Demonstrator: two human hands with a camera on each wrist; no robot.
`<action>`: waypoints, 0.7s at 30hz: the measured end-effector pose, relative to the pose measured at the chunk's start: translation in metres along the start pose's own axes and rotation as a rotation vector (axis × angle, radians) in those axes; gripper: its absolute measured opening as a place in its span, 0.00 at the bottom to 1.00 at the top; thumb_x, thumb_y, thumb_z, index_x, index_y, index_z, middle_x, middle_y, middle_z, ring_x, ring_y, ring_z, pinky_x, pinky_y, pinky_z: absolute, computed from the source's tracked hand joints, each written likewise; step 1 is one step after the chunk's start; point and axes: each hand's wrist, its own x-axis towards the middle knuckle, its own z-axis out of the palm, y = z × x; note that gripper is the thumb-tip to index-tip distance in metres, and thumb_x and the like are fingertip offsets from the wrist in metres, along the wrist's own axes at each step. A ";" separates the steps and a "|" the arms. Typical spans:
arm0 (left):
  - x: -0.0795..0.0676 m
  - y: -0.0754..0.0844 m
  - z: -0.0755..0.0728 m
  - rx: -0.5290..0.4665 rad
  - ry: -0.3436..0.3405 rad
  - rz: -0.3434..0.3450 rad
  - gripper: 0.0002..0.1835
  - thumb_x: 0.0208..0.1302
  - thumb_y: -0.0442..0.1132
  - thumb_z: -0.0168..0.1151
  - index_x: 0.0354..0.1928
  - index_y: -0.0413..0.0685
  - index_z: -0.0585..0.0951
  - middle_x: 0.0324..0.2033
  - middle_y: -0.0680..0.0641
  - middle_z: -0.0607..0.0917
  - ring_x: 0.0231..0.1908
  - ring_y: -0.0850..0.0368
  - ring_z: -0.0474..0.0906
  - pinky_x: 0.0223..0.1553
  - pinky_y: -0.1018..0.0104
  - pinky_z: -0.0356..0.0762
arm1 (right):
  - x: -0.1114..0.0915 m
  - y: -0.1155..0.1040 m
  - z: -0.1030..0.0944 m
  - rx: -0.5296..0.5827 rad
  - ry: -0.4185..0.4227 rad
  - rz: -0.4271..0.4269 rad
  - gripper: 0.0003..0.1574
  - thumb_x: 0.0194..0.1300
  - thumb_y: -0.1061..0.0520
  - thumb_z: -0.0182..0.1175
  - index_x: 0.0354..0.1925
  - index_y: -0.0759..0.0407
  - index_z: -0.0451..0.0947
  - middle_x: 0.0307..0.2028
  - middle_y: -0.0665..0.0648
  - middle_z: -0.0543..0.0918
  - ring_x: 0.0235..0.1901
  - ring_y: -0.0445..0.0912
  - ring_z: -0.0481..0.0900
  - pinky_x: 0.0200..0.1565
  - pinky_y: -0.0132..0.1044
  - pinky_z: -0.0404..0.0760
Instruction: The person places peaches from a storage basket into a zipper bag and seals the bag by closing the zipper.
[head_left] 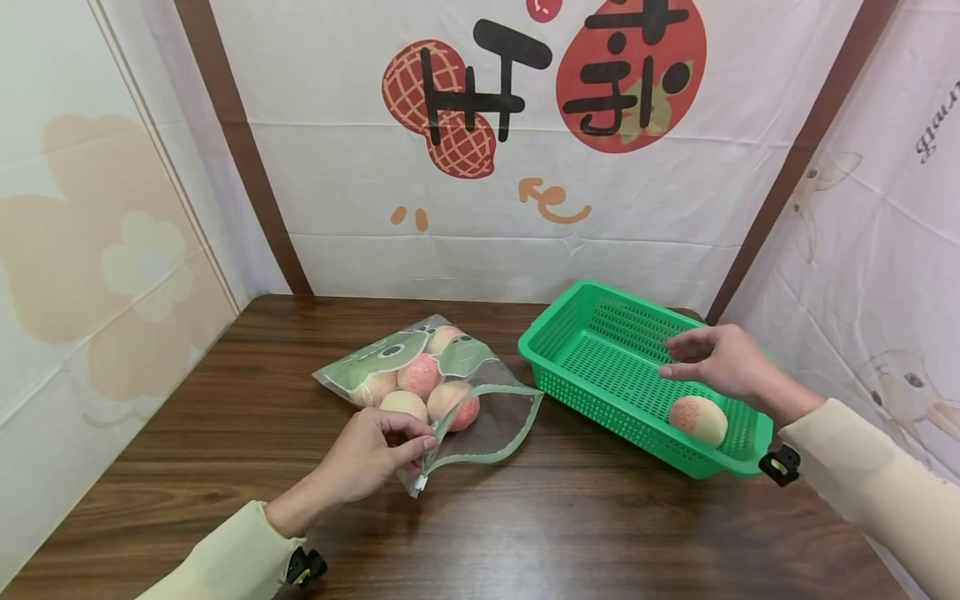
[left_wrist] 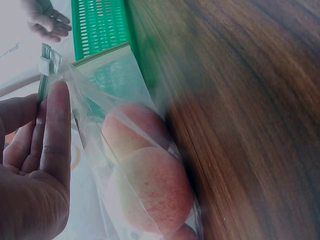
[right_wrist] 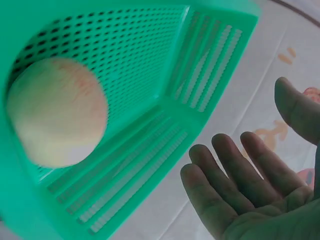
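A clear zip bag [head_left: 491,433] with a green printed pattern lies on the table, its mouth spread toward the right. Several peaches [head_left: 420,375] are inside it; two peaches [left_wrist: 155,190] show through the plastic in the left wrist view. My left hand [head_left: 375,454] pinches the bag's rim beside the white slider [head_left: 420,483]. Above the green basket [head_left: 600,408] hovers my right hand [head_left: 723,362], fingers loosely bent and holding nothing. One peach [head_left: 699,420] rests in the basket's near right end, below that hand; the right wrist view shows the same peach [right_wrist: 57,112].
The brown wooden table [head_left: 525,533] ends against a white printed cloth [head_left: 480,258] at the back. Cloth walls also stand on the left and right. The basket's left end stands close to the bag's right corner.
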 end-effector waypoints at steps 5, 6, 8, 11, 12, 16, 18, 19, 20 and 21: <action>0.000 -0.001 0.000 -0.003 0.006 0.002 0.05 0.65 0.35 0.71 0.38 0.38 0.89 0.26 0.44 0.87 0.25 0.58 0.85 0.27 0.63 0.86 | 0.002 0.015 -0.004 -0.031 -0.046 0.021 0.43 0.64 0.43 0.72 0.65 0.69 0.74 0.58 0.69 0.81 0.58 0.64 0.79 0.52 0.56 0.82; 0.000 -0.001 0.000 -0.004 0.007 0.002 0.05 0.65 0.35 0.71 0.38 0.38 0.89 0.26 0.44 0.87 0.25 0.58 0.85 0.28 0.63 0.86 | 0.003 0.018 -0.005 -0.037 -0.055 0.024 0.44 0.63 0.42 0.73 0.65 0.69 0.74 0.58 0.70 0.81 0.58 0.65 0.79 0.52 0.56 0.82; 0.000 -0.001 0.000 -0.007 0.008 0.001 0.05 0.65 0.34 0.71 0.38 0.38 0.89 0.26 0.44 0.87 0.25 0.58 0.84 0.28 0.63 0.86 | 0.004 0.024 -0.006 -0.035 -0.077 0.042 0.46 0.62 0.42 0.74 0.66 0.69 0.73 0.59 0.70 0.80 0.59 0.66 0.78 0.53 0.56 0.82; 0.000 -0.002 0.000 -0.008 0.008 -0.001 0.05 0.65 0.34 0.71 0.38 0.38 0.89 0.26 0.44 0.87 0.25 0.58 0.84 0.28 0.62 0.86 | 0.004 0.032 -0.007 -0.029 -0.111 0.064 0.49 0.59 0.42 0.76 0.67 0.70 0.72 0.61 0.72 0.79 0.60 0.67 0.77 0.53 0.57 0.82; 0.000 -0.002 0.000 -0.006 0.008 -0.001 0.05 0.65 0.34 0.71 0.38 0.38 0.89 0.26 0.44 0.87 0.25 0.58 0.84 0.27 0.63 0.86 | 0.005 0.035 -0.007 -0.028 -0.120 0.070 0.50 0.59 0.42 0.76 0.67 0.70 0.72 0.62 0.73 0.78 0.61 0.67 0.76 0.54 0.57 0.81; 0.000 -0.001 0.000 0.004 0.010 0.002 0.05 0.65 0.35 0.72 0.38 0.39 0.89 0.26 0.45 0.87 0.25 0.58 0.85 0.27 0.63 0.86 | 0.006 0.046 -0.007 -0.034 -0.154 0.085 0.52 0.58 0.45 0.77 0.69 0.72 0.69 0.64 0.75 0.74 0.64 0.71 0.71 0.56 0.60 0.79; 0.000 -0.001 0.000 0.008 0.011 0.001 0.05 0.65 0.35 0.72 0.38 0.39 0.89 0.26 0.45 0.87 0.25 0.57 0.85 0.27 0.63 0.86 | 0.007 0.050 -0.006 -0.035 -0.167 0.090 0.54 0.57 0.47 0.78 0.69 0.74 0.67 0.66 0.76 0.72 0.65 0.72 0.70 0.58 0.61 0.78; 0.000 -0.001 0.000 0.011 0.010 0.000 0.05 0.65 0.35 0.72 0.38 0.39 0.89 0.26 0.46 0.87 0.25 0.57 0.85 0.27 0.63 0.86 | 0.008 0.052 -0.006 -0.033 -0.173 0.093 0.55 0.57 0.47 0.78 0.70 0.74 0.66 0.66 0.76 0.71 0.65 0.72 0.69 0.59 0.61 0.77; 0.000 -0.001 0.000 0.011 0.010 -0.001 0.05 0.65 0.35 0.72 0.38 0.39 0.89 0.26 0.46 0.87 0.25 0.57 0.85 0.27 0.63 0.86 | 0.008 0.055 -0.005 -0.033 -0.177 0.097 0.55 0.56 0.47 0.78 0.70 0.75 0.66 0.66 0.76 0.71 0.66 0.72 0.68 0.59 0.62 0.77; 0.000 -0.001 0.000 0.012 0.009 -0.002 0.05 0.65 0.35 0.72 0.38 0.39 0.89 0.26 0.46 0.87 0.25 0.57 0.85 0.27 0.63 0.86 | 0.009 0.056 -0.004 -0.032 -0.180 0.104 0.56 0.56 0.47 0.79 0.70 0.75 0.66 0.67 0.76 0.71 0.66 0.72 0.68 0.60 0.62 0.76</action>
